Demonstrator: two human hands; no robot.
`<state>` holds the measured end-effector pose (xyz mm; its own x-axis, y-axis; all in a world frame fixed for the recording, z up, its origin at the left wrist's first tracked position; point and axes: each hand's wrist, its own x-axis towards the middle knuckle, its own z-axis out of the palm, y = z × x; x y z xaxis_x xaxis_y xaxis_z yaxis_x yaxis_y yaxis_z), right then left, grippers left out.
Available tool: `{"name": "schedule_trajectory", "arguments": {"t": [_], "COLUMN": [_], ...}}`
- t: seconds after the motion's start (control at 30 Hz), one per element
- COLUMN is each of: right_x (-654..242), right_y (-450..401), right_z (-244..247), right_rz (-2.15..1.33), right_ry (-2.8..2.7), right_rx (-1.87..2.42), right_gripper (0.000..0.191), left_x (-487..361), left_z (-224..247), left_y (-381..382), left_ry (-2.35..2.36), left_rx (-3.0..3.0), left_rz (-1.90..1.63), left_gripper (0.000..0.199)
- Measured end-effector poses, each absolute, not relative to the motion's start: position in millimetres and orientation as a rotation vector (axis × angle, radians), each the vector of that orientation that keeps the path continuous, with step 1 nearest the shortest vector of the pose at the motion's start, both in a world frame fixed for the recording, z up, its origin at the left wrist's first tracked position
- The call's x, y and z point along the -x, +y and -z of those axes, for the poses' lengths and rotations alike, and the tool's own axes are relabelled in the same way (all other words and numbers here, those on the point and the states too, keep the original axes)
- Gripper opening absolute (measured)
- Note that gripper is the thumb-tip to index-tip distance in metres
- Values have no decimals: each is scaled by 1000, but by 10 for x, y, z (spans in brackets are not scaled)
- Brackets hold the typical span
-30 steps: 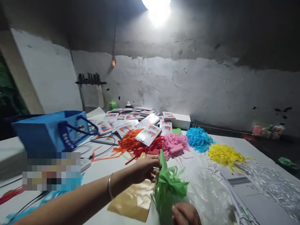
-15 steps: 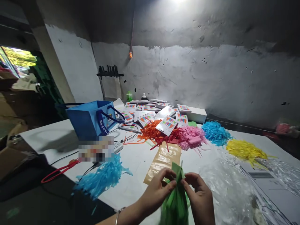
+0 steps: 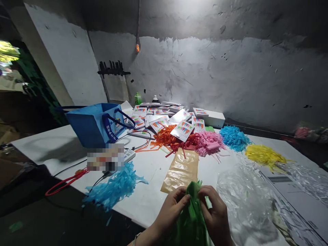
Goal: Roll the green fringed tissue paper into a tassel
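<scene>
Head view, left hand (image 3: 170,210) and right hand (image 3: 216,212) with fingertips clamped on green tissue (image 3: 192,223) nearer than tan sheet (image 3: 180,171), white tabletop (image 3: 151,201) showing left of sheet, light-blue streamers (image 3: 115,188) over its near edge, blue bag (contents hidden) (image 3: 85,128) beyond-left of sheet.

The person's left hand (image 3: 170,210) is showing bare, with slender fingers and a rounded thumb tip. A narrow, curved, silvery metal-looking bangle (image 3: 137,236) is circling the left wrist, partly running out of view at the lower edge. The left forearm (image 3: 150,236) is showing bare skin beside the bangle. The right hand (image 3: 216,213) is likewise showing bare, its slim fingers tapering towards rounded tips.
</scene>
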<state>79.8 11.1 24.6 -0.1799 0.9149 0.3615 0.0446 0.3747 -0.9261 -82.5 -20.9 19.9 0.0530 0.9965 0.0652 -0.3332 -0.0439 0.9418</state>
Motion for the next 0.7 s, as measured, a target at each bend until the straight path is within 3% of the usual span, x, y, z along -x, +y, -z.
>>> {"name": "schedule_trajectory", "arguments": {"t": [0.17, 0.27, 0.7], "right_x": [-793, -765, -797], "right_y": [71, 62, 88], "right_z": [-126, -76, -225], "right_rz": [-335, -204, -896], "right_ry": [-1950, -1937, -1874], "right_rx": [920, 959, 993], "right_gripper": [20, 14, 17], "left_x": [801, 791, 818], "left_z": [-166, -164, -208], "left_y": [-260, -293, -296], "left_ry": [984, 1044, 1099], "left_rx": [-1255, -1404, -1349], "left_rz": [-1372, -1369, -1278], "left_gripper": [28, 30, 34]}}
